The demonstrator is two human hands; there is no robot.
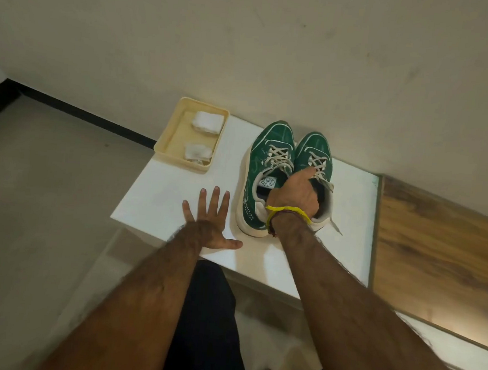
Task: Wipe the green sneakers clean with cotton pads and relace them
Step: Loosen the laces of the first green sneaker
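Observation:
Two green sneakers with cream laces stand side by side on a white table point(159, 195), toes toward the wall: the left sneaker point(263, 169) and the right sneaker point(318, 153). My right hand point(295, 190), with a yellow band at the wrist, grips both sneakers at their inner collars, fingers curled into the openings. My left hand point(211, 223) lies flat on the table beside the left sneaker, fingers spread, holding nothing. A cream tray point(167, 136) at the table's back left holds two white cotton pads point(208, 121).
The table stands against a beige wall. A wood-grain surface point(437, 249) adjoins the table on the right. Grey floor lies to the left, with a black skirting line along the wall. My dark trousers show below the table edge.

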